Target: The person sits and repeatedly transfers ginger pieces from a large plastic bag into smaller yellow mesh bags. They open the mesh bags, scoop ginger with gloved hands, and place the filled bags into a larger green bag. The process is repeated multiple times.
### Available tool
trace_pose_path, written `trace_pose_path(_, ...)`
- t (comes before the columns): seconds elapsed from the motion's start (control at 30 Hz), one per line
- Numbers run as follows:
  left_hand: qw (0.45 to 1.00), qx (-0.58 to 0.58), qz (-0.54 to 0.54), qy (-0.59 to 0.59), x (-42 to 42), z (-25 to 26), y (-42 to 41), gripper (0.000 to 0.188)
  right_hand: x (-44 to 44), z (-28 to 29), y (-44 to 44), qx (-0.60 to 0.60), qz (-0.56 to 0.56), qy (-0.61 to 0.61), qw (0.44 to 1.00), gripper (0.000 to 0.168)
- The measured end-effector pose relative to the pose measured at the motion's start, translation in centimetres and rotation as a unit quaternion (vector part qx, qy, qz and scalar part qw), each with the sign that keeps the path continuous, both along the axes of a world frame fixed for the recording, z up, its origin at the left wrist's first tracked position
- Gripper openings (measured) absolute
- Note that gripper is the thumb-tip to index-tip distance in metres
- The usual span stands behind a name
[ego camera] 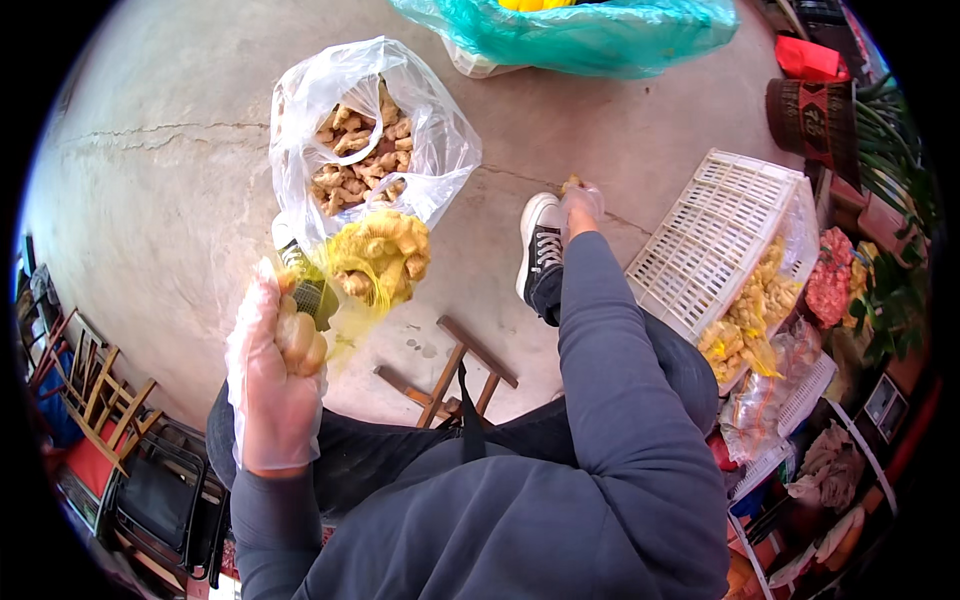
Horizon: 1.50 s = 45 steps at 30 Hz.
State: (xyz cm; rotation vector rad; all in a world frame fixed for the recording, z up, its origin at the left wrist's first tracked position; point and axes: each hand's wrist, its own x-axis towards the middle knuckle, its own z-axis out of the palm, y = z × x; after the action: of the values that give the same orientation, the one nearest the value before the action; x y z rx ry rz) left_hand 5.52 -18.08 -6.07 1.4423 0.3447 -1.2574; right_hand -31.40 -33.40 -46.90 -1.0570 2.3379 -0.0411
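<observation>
My left hand (277, 352), in a thin clear plastic glove, grips the gathered neck of a yellow mesh bag (382, 259). Knobby ginger roots fill that bag, which hangs beside the near rim of a large clear plastic bag (442, 161). Inside the open plastic bag lies a heap of loose ginger (364, 150). Stretched forward past my right shoe (541, 240), my right hand (583, 202) is gloved too. A small yellowish-brown piece (572, 182) shows at its fingertips; it looks like ginger, but the fingers partly hide it.
To my right, a white plastic crate (705, 232) stands tilted, with filled yellow net bags (750, 322) at its near side. A teal plastic bag (577, 37) lines a container ahead. Between my legs is a wooden frame (457, 371). Chairs (161, 480) lie at left.
</observation>
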Motion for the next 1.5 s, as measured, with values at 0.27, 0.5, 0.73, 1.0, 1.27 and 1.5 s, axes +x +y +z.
trace_pose_path(0.27, 0.998, 0.052, 0.025, -0.027, 0.1, -1.5, -0.9, 0.024, 6.5, -0.2, -1.4, -0.075, 0.198, -0.007, 0.977, 0.02)
trace_pose_path(0.5, 0.994, 0.051, 0.051, -0.078, 1.4, -0.7, -0.5, 0.026, 13.5, -0.3, -1.4, -0.074, 0.229, 0.053, 0.969, 0.014)
trace_pose_path(0.73, 0.993, 0.051, 0.09, -0.051, 2.5, 0.4, 1.2, 0.024, 23.1, 18.9, -2.4, -0.314, 0.291, -0.241, 0.871, 0.014)
trace_pose_path(1.0, 0.999, 0.023, 0.035, -0.02, 4.2, 0.0, 4.2, 0.031, 36.2, 4.1, 4.8, -0.024, 0.488, -0.022, 0.873, 0.037)
trace_pose_path(1.27, 0.99, 0.066, 0.124, -0.03, 5.0, 0.5, 3.2, 0.025, 37.2, 6.4, 5.7, 0.272, 0.563, 0.111, 0.772, 0.055)
trace_pose_path(1.5, 0.996, 0.012, 0.083, -0.021, 6.4, 0.6, 4.9, 0.028, 35.9, 7.1, 6.6, 0.212, 0.528, 0.059, 0.82, 0.062)
